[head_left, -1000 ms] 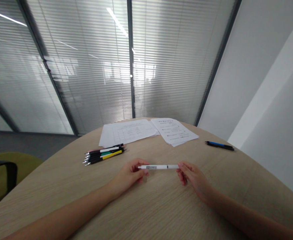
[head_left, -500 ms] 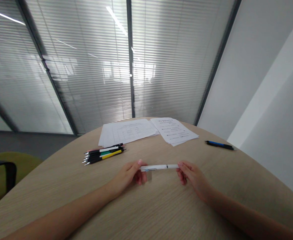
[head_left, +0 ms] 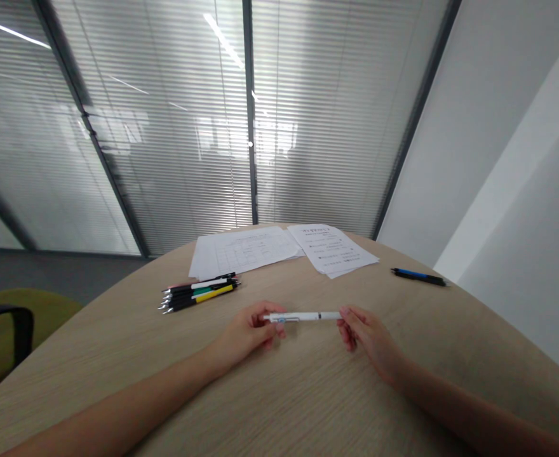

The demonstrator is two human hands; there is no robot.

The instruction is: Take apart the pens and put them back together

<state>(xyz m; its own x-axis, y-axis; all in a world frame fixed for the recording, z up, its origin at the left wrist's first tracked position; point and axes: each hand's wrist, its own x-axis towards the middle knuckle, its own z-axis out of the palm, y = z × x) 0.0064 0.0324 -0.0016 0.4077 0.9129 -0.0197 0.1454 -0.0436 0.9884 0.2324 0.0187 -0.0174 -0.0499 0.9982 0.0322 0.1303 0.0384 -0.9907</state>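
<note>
A white pen (head_left: 305, 316) is held level just above the wooden table (head_left: 308, 393), one end in each hand. My left hand (head_left: 251, 331) pinches its left end with the fingers curled. My right hand (head_left: 368, 335) pinches the right end between thumb and fingertips. Both forearms rest on the table in front of me.
A bunch of several pens (head_left: 198, 294) with black, green and yellow barrels lies to the left of my hands. Printed sheets (head_left: 246, 251) and a second stack of papers (head_left: 334, 249) lie at the far edge. A blue-black pen (head_left: 420, 277) lies at the right. A green chair (head_left: 7, 330) stands at the left.
The pen has been rolled between my fingers, so the barcode label seen at first has turned out of sight. Both hands stay almost where they were.
</note>
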